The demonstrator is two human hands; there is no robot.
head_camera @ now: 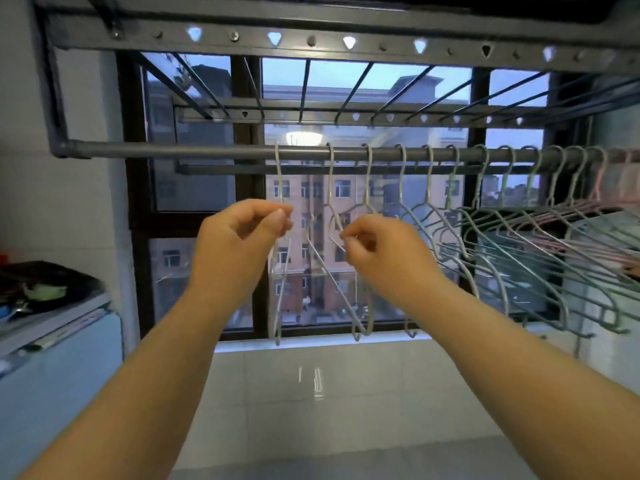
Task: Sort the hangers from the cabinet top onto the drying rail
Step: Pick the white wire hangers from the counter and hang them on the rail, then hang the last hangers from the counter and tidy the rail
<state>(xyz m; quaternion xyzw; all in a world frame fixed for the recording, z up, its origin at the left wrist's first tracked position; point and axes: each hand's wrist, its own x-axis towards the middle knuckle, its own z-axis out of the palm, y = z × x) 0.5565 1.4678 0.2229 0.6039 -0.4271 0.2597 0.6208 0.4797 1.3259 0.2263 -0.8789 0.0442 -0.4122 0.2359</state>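
A grey drying rail (207,152) runs across the window at head height. Several pale green wire hangers (450,216) hang along its right half, with pink ones (602,209) at the far right. The leftmost hanger (279,174) hangs by its hook from the rail. My left hand (239,237) pinches that hanger at its neck between thumb and forefinger. My right hand (384,251) pinches the wire of the neighbouring hanger (331,188), just below its neck. Both hangers' lower bars dangle in front of the window sill.
A pale blue cabinet (59,358) stands at the left, with dark clutter (41,285) on its top. Above is a perforated grey rack beam (311,41). A barred window (311,237) lies behind the rail. White floor tiles (329,393) spread below.
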